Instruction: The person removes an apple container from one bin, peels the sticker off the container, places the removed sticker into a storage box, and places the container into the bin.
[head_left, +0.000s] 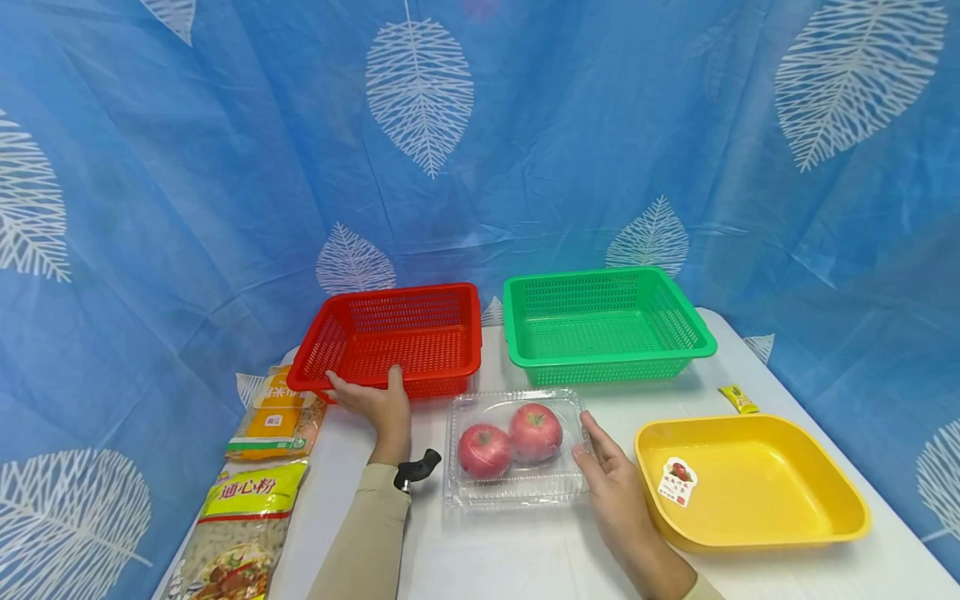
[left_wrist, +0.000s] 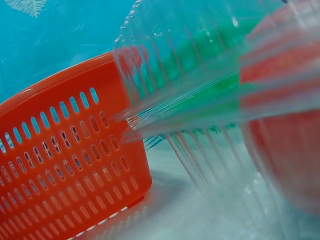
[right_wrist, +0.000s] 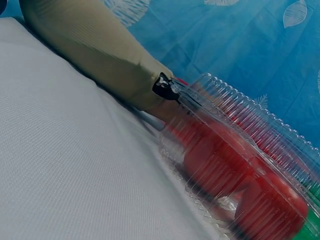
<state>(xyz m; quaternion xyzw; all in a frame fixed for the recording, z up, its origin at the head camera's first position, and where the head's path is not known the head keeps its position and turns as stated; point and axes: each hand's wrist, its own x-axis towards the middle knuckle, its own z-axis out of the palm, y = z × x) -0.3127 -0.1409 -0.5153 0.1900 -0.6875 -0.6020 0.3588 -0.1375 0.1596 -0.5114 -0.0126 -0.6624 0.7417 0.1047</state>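
The right hand [head_left: 609,475], low and right of centre in the head view, lies with straight, relaxed fingers against the right edge of the clear box [head_left: 516,450]; it touches the box without curling round it. The left hand [head_left: 377,403], left of centre, holds the front rim of the red basket [head_left: 393,340], thumb over the edge and fingers below.

To do this well, I'd say the right hand wants a proper hold before lifting: thumb on the lid, fingers under the lip, since thin ribbed plastic flexes and the two apples [head_left: 512,439] inside could roll. Keeping the red basket steady looks sensible.

The box sits on the table [head_left: 487,558] at centre, just left of the right hand, right of the left wrist, in front of both the red and green basket [head_left: 603,325]. A yellow tray [head_left: 753,483] lies just right of the hand.
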